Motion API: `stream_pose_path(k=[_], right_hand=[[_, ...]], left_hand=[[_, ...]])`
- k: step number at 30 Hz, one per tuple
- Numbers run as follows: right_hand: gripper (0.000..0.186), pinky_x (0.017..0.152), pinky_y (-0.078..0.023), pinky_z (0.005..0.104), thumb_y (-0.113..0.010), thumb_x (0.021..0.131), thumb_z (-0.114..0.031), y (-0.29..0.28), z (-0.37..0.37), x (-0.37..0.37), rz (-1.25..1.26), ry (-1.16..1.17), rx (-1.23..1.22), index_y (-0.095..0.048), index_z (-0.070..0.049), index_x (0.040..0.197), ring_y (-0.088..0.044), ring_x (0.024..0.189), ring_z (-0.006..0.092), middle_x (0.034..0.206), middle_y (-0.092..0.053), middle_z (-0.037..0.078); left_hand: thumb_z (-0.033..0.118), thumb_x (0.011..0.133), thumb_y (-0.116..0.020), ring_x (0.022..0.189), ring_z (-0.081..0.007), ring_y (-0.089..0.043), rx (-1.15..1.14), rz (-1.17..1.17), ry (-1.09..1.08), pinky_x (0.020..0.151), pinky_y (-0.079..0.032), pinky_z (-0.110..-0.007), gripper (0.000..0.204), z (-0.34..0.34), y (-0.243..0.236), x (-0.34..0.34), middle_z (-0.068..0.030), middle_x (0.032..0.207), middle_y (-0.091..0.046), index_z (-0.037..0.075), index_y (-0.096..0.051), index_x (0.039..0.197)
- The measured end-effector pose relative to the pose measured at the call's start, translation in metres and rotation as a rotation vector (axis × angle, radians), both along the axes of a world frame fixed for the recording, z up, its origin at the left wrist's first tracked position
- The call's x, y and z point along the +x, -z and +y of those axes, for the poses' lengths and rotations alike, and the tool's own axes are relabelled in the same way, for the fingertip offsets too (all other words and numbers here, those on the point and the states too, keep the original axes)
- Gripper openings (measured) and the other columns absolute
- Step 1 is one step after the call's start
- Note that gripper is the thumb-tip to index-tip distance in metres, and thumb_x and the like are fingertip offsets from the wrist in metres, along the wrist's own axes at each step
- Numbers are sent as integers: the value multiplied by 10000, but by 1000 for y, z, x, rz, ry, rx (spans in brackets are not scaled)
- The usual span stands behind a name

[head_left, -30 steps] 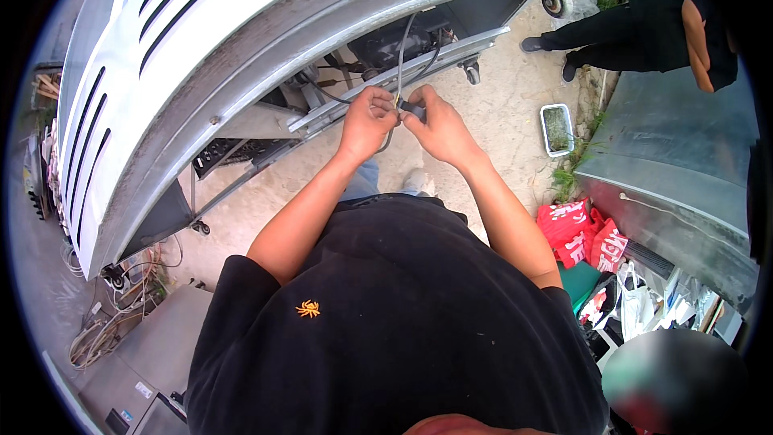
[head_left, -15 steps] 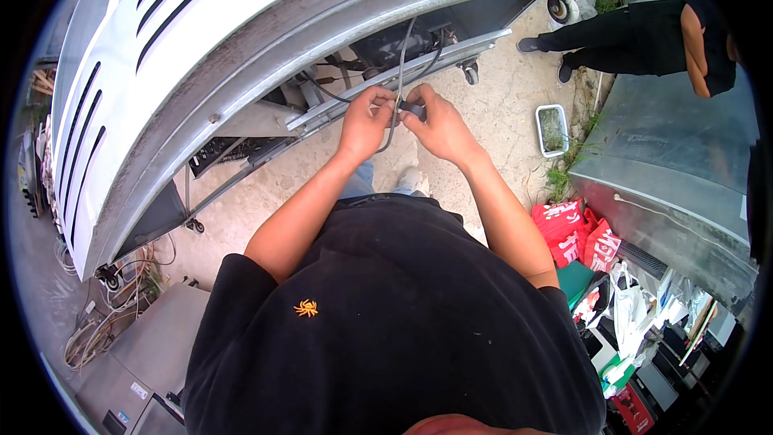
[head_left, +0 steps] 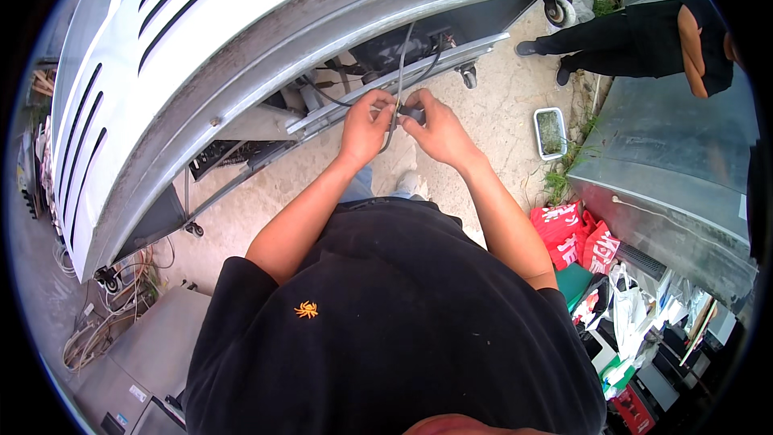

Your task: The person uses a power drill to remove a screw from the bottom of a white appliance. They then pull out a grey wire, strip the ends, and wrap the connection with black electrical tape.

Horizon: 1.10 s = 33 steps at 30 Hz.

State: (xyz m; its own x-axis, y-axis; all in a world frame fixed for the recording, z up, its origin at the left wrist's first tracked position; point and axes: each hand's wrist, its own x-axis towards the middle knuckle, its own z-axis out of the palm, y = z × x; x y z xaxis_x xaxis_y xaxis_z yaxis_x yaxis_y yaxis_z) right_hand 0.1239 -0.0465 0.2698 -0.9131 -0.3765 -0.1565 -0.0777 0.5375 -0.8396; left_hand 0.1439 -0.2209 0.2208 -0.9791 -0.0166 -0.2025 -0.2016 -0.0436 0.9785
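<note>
In front of my body, both hands meet at a grey cable [head_left: 403, 56] that hangs down from the open underside of a large white and grey cabinet on wheels [head_left: 266, 52]. My left hand [head_left: 366, 130] pinches the cable between thumb and fingertips. Close beside it, my right hand [head_left: 441, 133] is closed on a small dark piece [head_left: 413, 113], whose kind is too small to make out; it touches or nearly touches the cable. Below the hands the cable bends into a loop. A dark compressor-like unit [head_left: 390, 52] shows inside the cabinet's lower opening.
A metal rail [head_left: 322, 117] runs along the cabinet's lower edge, near my hands. At the right stands a person with folded arms [head_left: 636, 40]. A white tub [head_left: 551, 133], a metal box [head_left: 668, 185] and red bags [head_left: 564, 229] are at the right. Tangled cables [head_left: 97, 334] lie at the left.
Both hands stay at the cable with nearly the same hold. The right hand has shifted slightly, and its fingers now cover more of the dark piece.
</note>
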Motion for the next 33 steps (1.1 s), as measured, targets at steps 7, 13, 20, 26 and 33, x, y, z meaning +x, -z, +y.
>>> stream_pose_path(k=[7,13,20,26,33], right_hand=[[307,807,-504,463,-670,875,-199,1,1,0,13,2,-29,-537,20,1044,-649,948,428,974,-667,255],[352,819,-512,404,-671,887,-207,9,6,-1,20,-15,-21,-535,1,1137,-659,914,330,1012,-667,200],[331,814,-513,403,-684,881,-209,10,8,-2,12,-7,-19,-564,2,1106,-655,900,327,1019,-667,194],[320,787,-509,405,-684,880,-212,8,7,-2,60,0,22,-575,-4,1097,-647,880,331,1004,-663,191],[312,785,-507,419,-677,881,-209,6,3,-2,112,-1,85,-580,-5,1097,-646,899,353,999,-659,207]], left_hand=[[64,946,-599,744,-154,-668,-134,33,54,643,-544,-293,122,-3,11,-4,-86,915,-667,-33,-590,1020],[71,956,-577,773,-168,-664,-120,-20,17,653,-582,-313,127,0,13,-4,-103,962,-652,-34,-572,1028],[42,989,-530,837,-171,-682,-80,4,84,693,-598,-318,119,-2,11,-4,-97,995,-643,-28,-571,1076],[51,995,-545,873,-155,-687,-81,-21,116,729,-601,-311,115,-2,2,-5,-81,990,-636,-32,-562,1072],[56,984,-573,864,-147,-681,-68,-29,123,720,-599,-308,124,-3,0,-7,-86,989,-637,-44,-570,1057]])
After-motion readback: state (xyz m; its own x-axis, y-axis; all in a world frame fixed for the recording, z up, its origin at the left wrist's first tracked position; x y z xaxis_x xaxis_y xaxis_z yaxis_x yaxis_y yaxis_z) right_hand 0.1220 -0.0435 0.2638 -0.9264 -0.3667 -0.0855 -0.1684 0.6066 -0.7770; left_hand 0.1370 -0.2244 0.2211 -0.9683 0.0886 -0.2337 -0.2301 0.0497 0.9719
